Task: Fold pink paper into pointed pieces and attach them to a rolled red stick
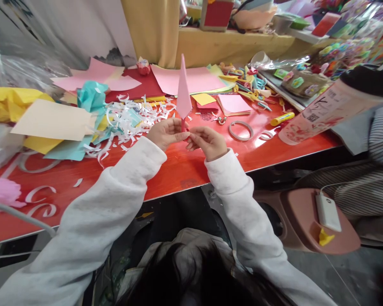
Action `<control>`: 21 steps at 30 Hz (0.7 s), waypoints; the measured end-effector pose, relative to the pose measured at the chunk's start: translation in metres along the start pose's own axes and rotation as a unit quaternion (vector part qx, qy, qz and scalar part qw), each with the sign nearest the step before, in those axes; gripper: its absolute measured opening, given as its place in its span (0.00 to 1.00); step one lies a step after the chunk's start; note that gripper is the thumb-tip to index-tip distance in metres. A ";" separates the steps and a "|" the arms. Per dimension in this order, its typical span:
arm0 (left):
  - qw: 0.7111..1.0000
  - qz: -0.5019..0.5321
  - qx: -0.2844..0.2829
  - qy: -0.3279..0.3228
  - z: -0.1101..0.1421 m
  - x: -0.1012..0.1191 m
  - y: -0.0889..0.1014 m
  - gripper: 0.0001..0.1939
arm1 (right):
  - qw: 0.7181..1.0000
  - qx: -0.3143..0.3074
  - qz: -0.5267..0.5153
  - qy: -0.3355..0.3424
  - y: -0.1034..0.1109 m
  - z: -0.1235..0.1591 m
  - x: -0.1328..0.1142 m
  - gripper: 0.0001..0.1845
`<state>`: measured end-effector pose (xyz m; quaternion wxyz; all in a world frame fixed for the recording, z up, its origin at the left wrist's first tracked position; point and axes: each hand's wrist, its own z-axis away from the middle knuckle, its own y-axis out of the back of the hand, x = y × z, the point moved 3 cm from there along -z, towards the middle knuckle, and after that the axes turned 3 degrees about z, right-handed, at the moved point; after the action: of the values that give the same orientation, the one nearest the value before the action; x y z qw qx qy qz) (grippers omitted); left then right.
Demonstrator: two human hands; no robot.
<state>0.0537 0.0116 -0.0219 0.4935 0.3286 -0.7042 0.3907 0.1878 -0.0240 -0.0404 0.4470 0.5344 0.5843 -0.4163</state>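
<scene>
A piece of folded pink paper (184,93), long and pointed like a narrow kite, stands upright above the table with its tip up. My left hand (168,134) pinches its lower end between thumb and fingers. My right hand (208,141) meets it there, its thumb and fingertips closed on the bottom of the same paper. The lowest part is darker pink and mostly hidden by my fingers. Just beyond my hands lie a stack of pink square paper (234,104) and a small yellow square (204,99).
White paper shreds (130,117) and coloured sheets (52,119) cover the red table (191,170) at left. To the right are a tape ring (241,130), a yellow glue stick (282,118), scissors and a tall cup (332,106). A power bank (328,211) rests on a pink stool.
</scene>
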 end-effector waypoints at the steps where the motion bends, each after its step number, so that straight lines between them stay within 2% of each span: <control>1: 1.000 0.008 0.000 0.004 0.001 0.000 -0.001 0.19 | 1.000 0.008 0.008 0.007 0.001 -0.001 0.002 0.17; 5: 1.000 -0.008 0.005 0.022 0.003 -0.001 -0.004 0.19 | 0.996 0.033 0.082 0.021 0.003 -0.002 0.007 0.15; 10: 0.999 -0.040 0.020 0.012 -0.001 -0.004 -0.005 0.17 | 0.973 0.072 0.217 0.040 -0.001 0.004 -0.004 0.08; 14: 0.997 -0.006 0.056 -0.049 0.000 -0.002 -0.005 0.14 | 0.978 0.088 0.186 0.026 -0.002 0.006 -0.008 0.11; 16: 0.994 0.022 0.081 -0.064 0.000 -0.002 -0.004 0.12 | 0.982 0.075 0.167 0.036 -0.004 0.007 -0.009 0.12; 19: 0.993 0.057 0.097 -0.039 0.000 -0.004 -0.001 0.09 | 0.979 0.043 0.182 0.081 -0.007 0.008 -0.013 0.12; 21: 0.993 0.071 0.090 -0.023 -0.001 -0.005 0.000 0.10 | 0.972 0.034 0.203 0.108 -0.008 0.007 -0.013 0.13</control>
<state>0.0553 0.0126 -0.0263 0.4166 0.3294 -0.6991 0.4788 0.1810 -0.0352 -0.0291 0.4381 0.6987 0.4937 -0.2760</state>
